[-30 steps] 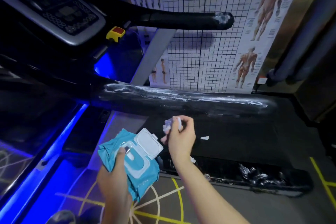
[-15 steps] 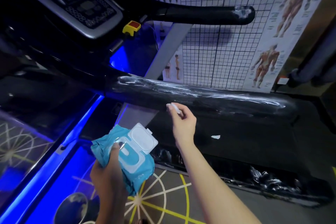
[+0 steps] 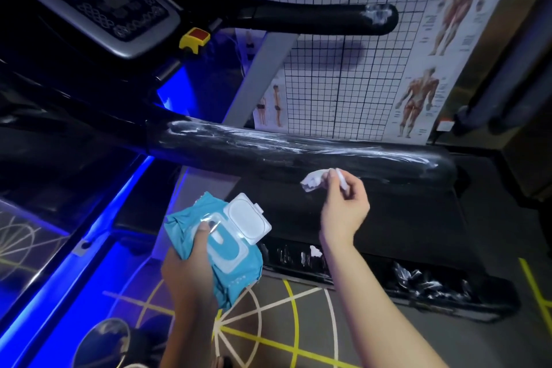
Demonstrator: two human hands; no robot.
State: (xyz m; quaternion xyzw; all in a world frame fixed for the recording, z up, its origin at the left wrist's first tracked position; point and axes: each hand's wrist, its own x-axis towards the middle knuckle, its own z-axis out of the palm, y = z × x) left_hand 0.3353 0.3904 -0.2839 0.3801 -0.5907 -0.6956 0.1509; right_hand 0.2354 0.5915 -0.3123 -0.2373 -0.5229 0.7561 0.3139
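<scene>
My left hand (image 3: 191,266) grips a teal pack of wet wipes (image 3: 218,248) with its white flip lid (image 3: 249,218) standing open; the thumb lies on the pack's opening. My right hand (image 3: 343,206) pinches a small crumpled white wipe (image 3: 313,181) between its fingertips, just below the near treadmill handrail (image 3: 298,152). That black handrail is smeared with white streaks along its length. The far handrail (image 3: 313,16) has a white smear at its tip (image 3: 378,13).
The treadmill console (image 3: 98,0) with a yellow and red safety key (image 3: 194,37) sits upper left. A black running belt (image 3: 388,218) lies under my right hand, with a white scrap (image 3: 315,251) at its near edge. An anatomy grid poster (image 3: 358,63) stands behind. Blue light strips glow at left.
My right hand moved right along the underside of the near handrail, and the crumpled wipe now shows at its fingertips. The left hand keeps holding the open pack.
</scene>
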